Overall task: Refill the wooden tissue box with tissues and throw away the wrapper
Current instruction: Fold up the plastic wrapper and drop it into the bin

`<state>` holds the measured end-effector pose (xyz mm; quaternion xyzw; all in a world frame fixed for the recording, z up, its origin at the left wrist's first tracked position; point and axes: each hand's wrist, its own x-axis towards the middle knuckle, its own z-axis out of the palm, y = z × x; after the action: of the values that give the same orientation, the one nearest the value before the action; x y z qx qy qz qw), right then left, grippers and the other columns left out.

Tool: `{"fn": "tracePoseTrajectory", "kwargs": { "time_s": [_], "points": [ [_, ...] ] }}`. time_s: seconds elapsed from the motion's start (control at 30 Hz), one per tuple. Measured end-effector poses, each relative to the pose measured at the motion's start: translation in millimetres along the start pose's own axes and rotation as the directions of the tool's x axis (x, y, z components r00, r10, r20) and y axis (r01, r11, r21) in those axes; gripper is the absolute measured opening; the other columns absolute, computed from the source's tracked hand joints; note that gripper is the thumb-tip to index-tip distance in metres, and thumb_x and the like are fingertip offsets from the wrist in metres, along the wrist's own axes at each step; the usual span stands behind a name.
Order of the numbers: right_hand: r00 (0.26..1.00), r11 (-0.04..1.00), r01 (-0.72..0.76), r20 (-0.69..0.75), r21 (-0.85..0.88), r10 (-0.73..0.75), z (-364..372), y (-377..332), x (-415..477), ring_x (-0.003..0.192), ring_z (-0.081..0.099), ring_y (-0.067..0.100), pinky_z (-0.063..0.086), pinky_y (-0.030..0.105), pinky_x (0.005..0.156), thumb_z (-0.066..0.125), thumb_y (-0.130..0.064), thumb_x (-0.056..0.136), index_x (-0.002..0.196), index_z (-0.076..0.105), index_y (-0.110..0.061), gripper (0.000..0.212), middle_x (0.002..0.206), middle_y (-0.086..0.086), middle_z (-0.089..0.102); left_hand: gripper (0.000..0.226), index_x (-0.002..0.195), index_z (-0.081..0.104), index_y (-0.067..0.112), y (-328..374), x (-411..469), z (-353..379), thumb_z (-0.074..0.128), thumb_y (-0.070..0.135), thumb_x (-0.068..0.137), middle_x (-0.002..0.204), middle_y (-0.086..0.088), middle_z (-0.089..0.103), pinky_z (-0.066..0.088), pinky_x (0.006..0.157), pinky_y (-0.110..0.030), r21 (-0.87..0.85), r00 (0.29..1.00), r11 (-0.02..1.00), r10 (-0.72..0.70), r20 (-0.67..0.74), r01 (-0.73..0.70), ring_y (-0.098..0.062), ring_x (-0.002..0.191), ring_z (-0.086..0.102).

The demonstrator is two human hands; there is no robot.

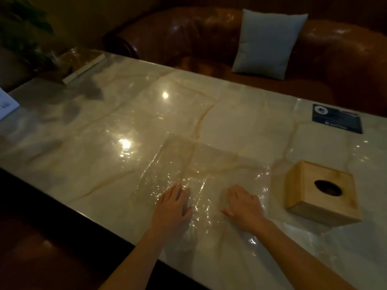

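A clear plastic wrapper (207,168) lies spread flat on the marble table (104,143), near the front edge. My left hand (173,206) rests palm down on its left part, fingers spread. My right hand (244,204) lies flat on its right part, also with fingers apart. To the right of my right hand stands the wooden tissue box (320,191), a light cube with a dark round hole in its top. No tissue shows in the hole. I cannot see any tissues on the table.
A dark card (337,121) lies at the table's far right. A flat book-like object (83,69) sits at the far left corner, and a white paper (7,104) at the left edge. Behind the table stands a brown leather sofa (188,38) with a grey cushion (268,40).
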<state>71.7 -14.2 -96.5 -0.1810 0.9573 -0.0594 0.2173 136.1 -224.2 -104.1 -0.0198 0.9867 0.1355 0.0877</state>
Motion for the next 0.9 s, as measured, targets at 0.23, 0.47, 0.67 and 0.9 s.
{"fn": "tracePoseTrajectory", "kwargs": {
  "time_s": [0.23,0.47,0.67,0.9],
  "points": [
    [0.997,0.999,-0.030,-0.070,-0.029,0.028,-10.8,10.9,23.9,0.139,0.024,0.020,0.026,0.042,0.106,0.043,-0.049,0.088,0.137,0.030,-0.014,0.062,0.151,0.007,0.027,0.038,0.109,0.066,0.031,33.6,-13.5,-9.3,0.056,0.049,0.077,0.107,-0.010,0.070,0.053,0.085,-0.034,0.205,0.986,0.967,0.163,-0.022,-0.155,-0.026,0.093,0.067],
    [0.992,0.992,0.118,0.057,-0.048,-0.115,-31.0,12.8,45.0,0.143,0.015,0.019,0.020,0.044,0.111,0.044,-0.056,0.087,0.144,0.020,-0.020,0.071,0.157,0.000,0.014,0.035,0.094,0.068,0.041,69.7,-40.5,9.7,0.052,0.064,0.072,0.093,0.011,0.070,0.055,0.088,-0.028,0.228,0.893,0.863,0.437,0.107,-0.450,-0.009,0.084,0.066],
    [0.938,0.919,0.345,0.096,-0.191,-0.333,-38.9,3.8,52.8,0.142,0.018,0.019,0.022,0.043,0.109,0.052,-0.057,0.082,0.142,0.024,-0.022,0.075,0.156,-0.002,0.018,0.045,0.109,0.062,0.043,90.9,-39.8,15.7,0.051,0.066,0.071,0.117,0.006,0.067,0.052,0.092,-0.049,0.225,0.896,0.870,0.404,0.185,-0.439,-0.016,0.111,0.062],
    [0.895,0.859,0.447,0.110,-0.249,-0.433,-37.6,-4.9,60.3,0.144,0.013,0.021,0.016,0.043,0.112,0.054,-0.054,0.083,0.144,0.022,-0.024,0.075,0.157,0.001,0.016,0.050,0.119,0.056,0.043,106.9,-35.9,21.6,0.036,0.062,0.077,0.120,0.008,0.066,0.055,0.084,-0.039,0.193,0.928,0.918,0.305,0.214,-0.346,-0.015,0.108,0.064]
  ]
}}
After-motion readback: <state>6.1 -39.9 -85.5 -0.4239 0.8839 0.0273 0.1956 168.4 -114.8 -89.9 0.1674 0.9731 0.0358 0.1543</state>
